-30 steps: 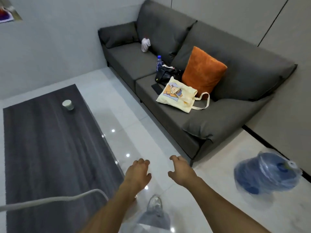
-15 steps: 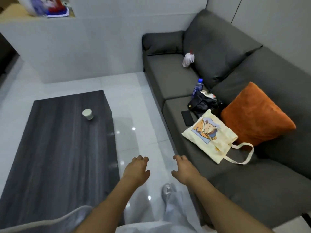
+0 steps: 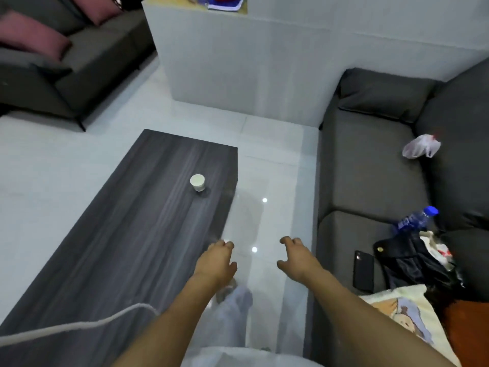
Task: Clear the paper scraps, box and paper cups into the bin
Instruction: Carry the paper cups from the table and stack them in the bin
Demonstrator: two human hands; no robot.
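Observation:
A single white paper cup (image 3: 197, 182) stands upright on the dark wood-grain coffee table (image 3: 127, 234), near its far right side. My left hand (image 3: 215, 260) hovers over the table's right edge, fingers loosely curled, holding nothing. My right hand (image 3: 297, 256) hangs over the glossy floor between table and sofa, fingers relaxed and empty. Both hands are well short of the cup. No bin, box or paper scraps are in view.
A grey sofa (image 3: 370, 160) on the right carries a plastic bag (image 3: 420, 147), water bottle (image 3: 415, 218), black handbag (image 3: 407, 260), phone (image 3: 363, 271) and tote bag (image 3: 404, 313). Another sofa (image 3: 66, 67) stands far left. A white partition (image 3: 246, 70) is ahead. A white cable (image 3: 79, 324) crosses the table.
The view has swung left: the sofa slid to the right edge, the table and cup moved toward centre, and a second sofa appeared. Both hands stay out in front, empty.

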